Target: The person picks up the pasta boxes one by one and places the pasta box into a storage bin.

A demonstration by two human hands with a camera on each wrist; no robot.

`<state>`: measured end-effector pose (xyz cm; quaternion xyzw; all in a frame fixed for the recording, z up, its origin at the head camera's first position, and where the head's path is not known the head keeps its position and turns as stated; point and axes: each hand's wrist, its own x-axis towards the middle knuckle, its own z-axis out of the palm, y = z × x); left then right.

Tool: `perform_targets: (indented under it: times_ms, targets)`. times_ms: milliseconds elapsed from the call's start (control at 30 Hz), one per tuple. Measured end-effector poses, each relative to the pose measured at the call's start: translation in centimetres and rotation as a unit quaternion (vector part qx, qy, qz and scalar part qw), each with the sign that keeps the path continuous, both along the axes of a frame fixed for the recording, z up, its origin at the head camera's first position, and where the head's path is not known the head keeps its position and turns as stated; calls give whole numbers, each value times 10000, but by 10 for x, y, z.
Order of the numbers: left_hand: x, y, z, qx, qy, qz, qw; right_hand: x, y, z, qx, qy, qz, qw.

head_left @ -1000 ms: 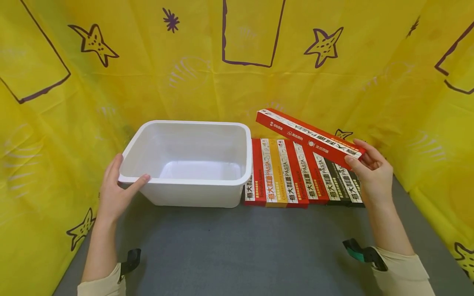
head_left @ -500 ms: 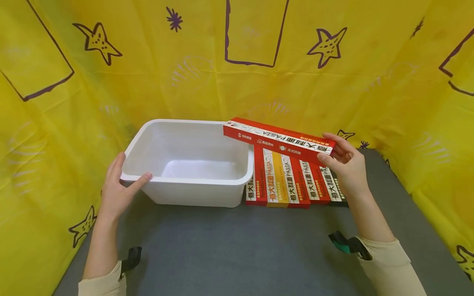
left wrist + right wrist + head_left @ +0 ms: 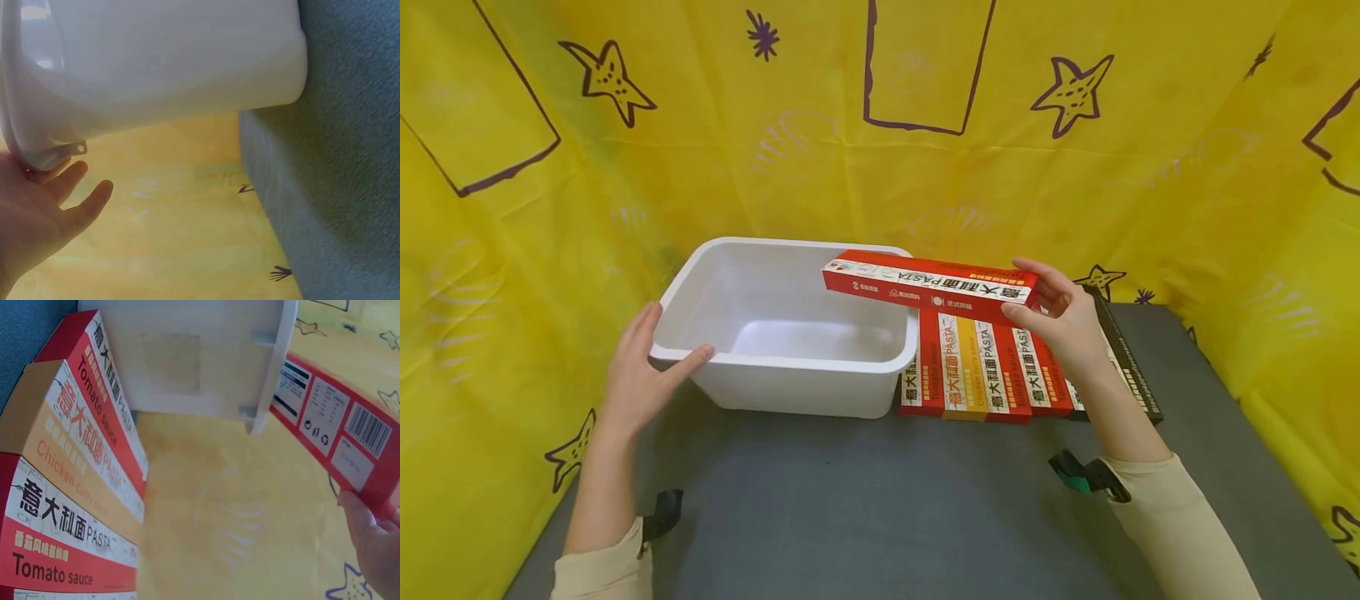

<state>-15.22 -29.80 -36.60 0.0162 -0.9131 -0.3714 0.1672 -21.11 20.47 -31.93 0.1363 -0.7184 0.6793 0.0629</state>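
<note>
My right hand (image 3: 1066,327) pinches the right end of a long red pasta box (image 3: 917,288) between thumb and fingers. The box is raised, and its left end overlaps the right part of a white plastic bin's (image 3: 797,390) opening. Barcode and printed panels show on the red box (image 3: 340,422) in the right wrist view. My left hand (image 3: 638,379) holds the bin's front left corner, thumb over the front rim and fingers along the left side. In the left wrist view, the fingers (image 3: 87,203) lie below the rim of the bin (image 3: 169,56), loosely bent.
Right of the bin lies a row of several pasta boxes (image 3: 970,367), red, yellow and black. One black box (image 3: 1126,358) is at the row's right end. The dark grey table (image 3: 850,508) runs back to a yellow cloth (image 3: 805,183), which also hangs at both sides.
My right hand has carried the red pasta box leftward, from above the row to the bin's right rim, and it is now closer to level. My left hand keeps its place on the bin.
</note>
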Motion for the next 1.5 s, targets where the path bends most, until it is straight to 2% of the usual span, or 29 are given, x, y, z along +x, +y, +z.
perform_targets:
  times_ms: [267,500,633,900,1233,1500]
  targets:
    - [-4,-1,9,-551,-187,-222,9981,-8,-10,5,643,-151,116,9977]
    - [-10,-1,10,-977,-290,-276,9944,-13,-21,4,305,-193,510,9980]
    - [-10,0,11,-961,-279,-297,9945,-16,-26,3,235,-126,573,9980]
    - [-10,1,9,-724,-187,-293,9968,-20,-35,5,982,246,214,9946]
    - [-9,1,5,-511,-42,-255,9984,-28,-46,5,1406,336,17,9895]
    - [-9,1,4,-440,-115,-223,9987,-34,-59,2,1479,496,100,9877]
